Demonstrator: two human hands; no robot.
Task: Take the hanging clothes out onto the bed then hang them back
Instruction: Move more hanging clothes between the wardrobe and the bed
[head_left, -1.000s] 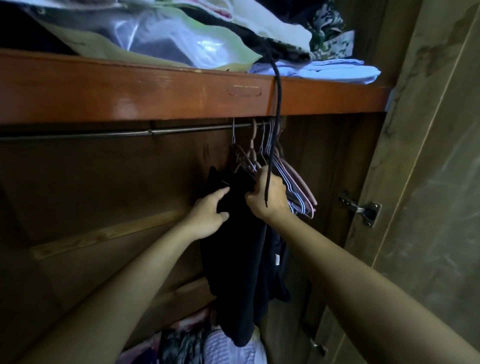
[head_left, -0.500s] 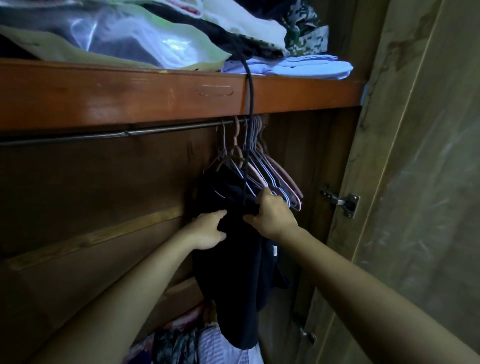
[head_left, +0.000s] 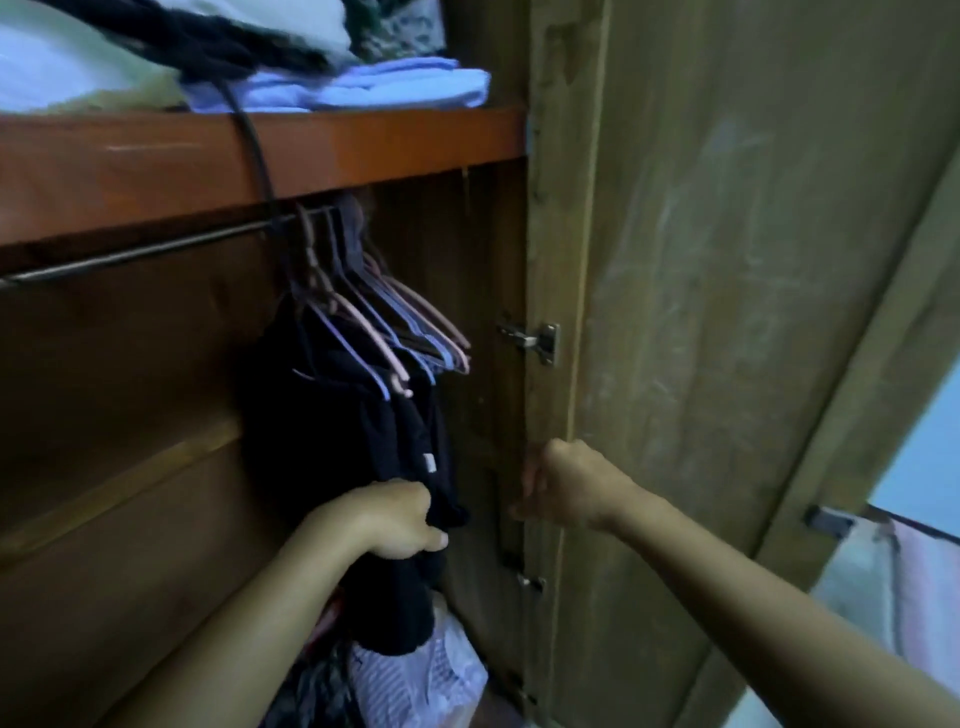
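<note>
Dark clothes (head_left: 337, 431) hang from a bunch of pink and blue hangers (head_left: 410, 332) at the right end of the wardrobe rail (head_left: 130, 260). My left hand (head_left: 395, 519) grips the lower front of the dark clothes from the left. My right hand (head_left: 566, 483) is off the clothes, to their right, curled into a loose fist beside the wardrobe's side panel, with nothing seen in it. Several hangers at the right of the bunch are bare.
An orange-brown shelf (head_left: 337, 150) above the rail carries folded pale clothes (head_left: 395, 88), and a black cord (head_left: 254, 156) dangles over its edge. The open wooden door (head_left: 727, 312) with its hinge (head_left: 535, 340) stands at right. A striped bundle (head_left: 415, 675) lies on the wardrobe floor.
Both hands came down from the hanger tops. My left hand slid lower on the dark clothes; my right hand let go and moved right toward the door. The view turned rightward.
</note>
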